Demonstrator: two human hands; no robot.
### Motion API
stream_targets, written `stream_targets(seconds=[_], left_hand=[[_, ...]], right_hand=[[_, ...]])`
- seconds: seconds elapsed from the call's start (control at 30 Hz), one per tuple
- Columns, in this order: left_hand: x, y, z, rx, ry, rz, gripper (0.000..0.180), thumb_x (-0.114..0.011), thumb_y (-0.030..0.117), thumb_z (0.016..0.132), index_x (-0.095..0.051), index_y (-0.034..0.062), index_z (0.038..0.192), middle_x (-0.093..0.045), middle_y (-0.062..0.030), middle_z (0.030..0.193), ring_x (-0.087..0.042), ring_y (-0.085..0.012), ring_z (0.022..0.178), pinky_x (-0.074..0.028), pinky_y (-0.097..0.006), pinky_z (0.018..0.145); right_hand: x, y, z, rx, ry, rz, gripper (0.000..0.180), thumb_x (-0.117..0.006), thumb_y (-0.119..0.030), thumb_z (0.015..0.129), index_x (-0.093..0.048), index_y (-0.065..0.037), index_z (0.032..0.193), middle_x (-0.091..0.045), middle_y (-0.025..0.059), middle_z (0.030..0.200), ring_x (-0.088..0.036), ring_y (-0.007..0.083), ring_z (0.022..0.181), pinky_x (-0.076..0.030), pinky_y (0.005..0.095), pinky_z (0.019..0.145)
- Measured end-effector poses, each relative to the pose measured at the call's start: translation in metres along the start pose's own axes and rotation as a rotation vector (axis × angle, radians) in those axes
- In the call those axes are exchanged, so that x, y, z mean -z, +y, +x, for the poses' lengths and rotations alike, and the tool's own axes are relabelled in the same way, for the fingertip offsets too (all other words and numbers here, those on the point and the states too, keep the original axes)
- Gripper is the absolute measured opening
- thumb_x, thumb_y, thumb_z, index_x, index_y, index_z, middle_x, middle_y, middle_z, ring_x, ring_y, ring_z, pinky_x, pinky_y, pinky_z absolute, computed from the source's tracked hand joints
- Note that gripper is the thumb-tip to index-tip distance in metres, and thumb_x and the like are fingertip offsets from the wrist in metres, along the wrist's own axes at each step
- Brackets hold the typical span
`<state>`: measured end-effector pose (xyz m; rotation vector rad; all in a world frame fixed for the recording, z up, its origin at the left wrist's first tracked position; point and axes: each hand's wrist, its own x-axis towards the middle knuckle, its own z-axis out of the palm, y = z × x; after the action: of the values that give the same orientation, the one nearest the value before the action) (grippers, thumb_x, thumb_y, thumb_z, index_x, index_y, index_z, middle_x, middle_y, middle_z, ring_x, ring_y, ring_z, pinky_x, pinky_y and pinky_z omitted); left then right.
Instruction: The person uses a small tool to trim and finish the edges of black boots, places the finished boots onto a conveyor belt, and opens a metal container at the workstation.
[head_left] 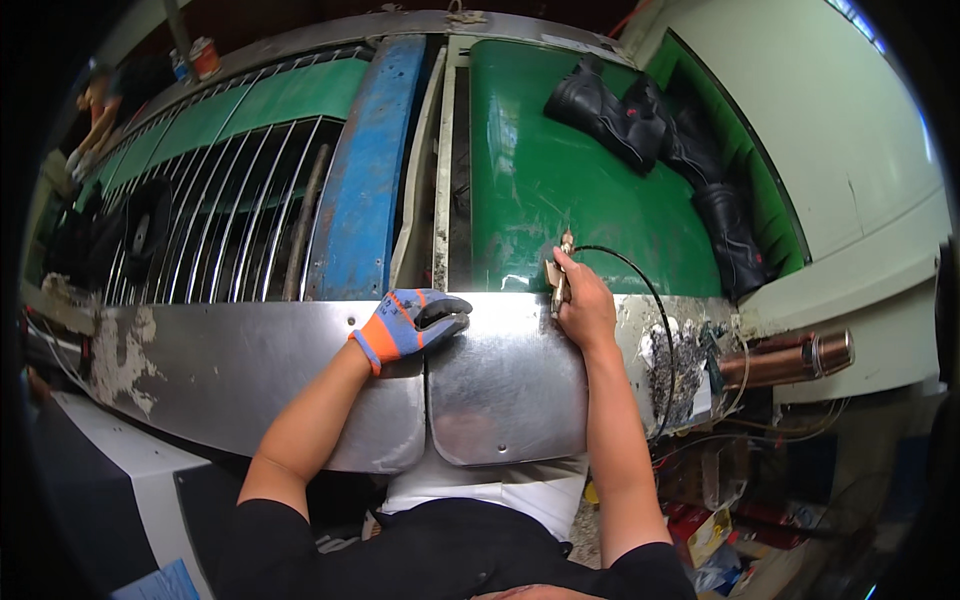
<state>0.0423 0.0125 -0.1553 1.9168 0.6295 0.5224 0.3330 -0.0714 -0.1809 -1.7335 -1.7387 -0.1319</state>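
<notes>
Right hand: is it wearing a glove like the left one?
No, the right hand is bare around the small metal tool, while the left hand wears a blue-and-orange glove.

The place is looking like a factory workshop: black boots (pixel 600 115) are lying on a green conveyor belt (pixel 520 180), and metal rods (pixel 265 211) are running alongside a blue panel (pixel 365 180).

Brushed silver metal table (pixel 505 405), rounded front corners; adjoining, smooth green belt (pixel 525 160), bearing black boots (pixel 598 112) along its right side.
</notes>
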Motion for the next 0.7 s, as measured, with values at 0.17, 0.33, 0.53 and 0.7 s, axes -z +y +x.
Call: stream_targets(seconds=[0.17,0.33,0.53,0.7], left_hand=[[-0.001,0.003,-0.001,0.032,0.013,-0.066,0.026,-0.070,0.020,0.090,-0.070,0.0042,0.111,-0.073,-0.0101,0.104,-0.068,-0.0172,0.096,-0.053,-0.030,0.088],[0.001,0.006,-0.001,0.074,-0.016,-0.073,0.024,-0.069,0.010,0.089,-0.069,-0.0003,0.111,-0.071,-0.0101,0.109,-0.067,-0.0170,0.101,-0.052,-0.029,0.091],[-0.001,0.004,-0.001,0.028,0.008,-0.085,0.027,-0.071,0.015,0.089,-0.069,0.0010,0.111,-0.072,-0.0113,0.106,-0.067,-0.0173,0.098,-0.052,-0.031,0.089],[-0.004,-0.005,-0.001,0.009,0.019,-0.146,0.027,-0.070,0.016,0.089,-0.069,0.0022,0.112,-0.072,-0.0119,0.107,-0.067,-0.0181,0.098,-0.052,-0.031,0.089]], right_hand=[[0.006,-0.002,0.002,-0.011,0.022,0.099,0.072,-0.060,0.014,0.062,-0.060,-0.015,0.128,-0.068,0.0116,0.099,-0.066,0.0320,0.090,-0.053,0.0396,0.077],[0.005,0.001,0.002,-0.030,0.033,0.146,0.071,-0.062,0.012,0.063,-0.059,-0.015,0.128,-0.068,0.0116,0.103,-0.067,0.0310,0.093,-0.054,0.0392,0.078],[0.004,0.004,0.001,-0.066,0.028,0.188,0.068,-0.063,0.011,0.065,-0.059,-0.016,0.127,-0.069,0.0116,0.110,-0.067,0.0307,0.098,-0.054,0.0383,0.081],[0.006,0.003,0.003,-0.128,0.041,0.254,0.064,-0.065,0.009,0.068,-0.059,-0.015,0.127,-0.069,0.0124,0.113,-0.068,0.0311,0.100,-0.055,0.0371,0.082]])
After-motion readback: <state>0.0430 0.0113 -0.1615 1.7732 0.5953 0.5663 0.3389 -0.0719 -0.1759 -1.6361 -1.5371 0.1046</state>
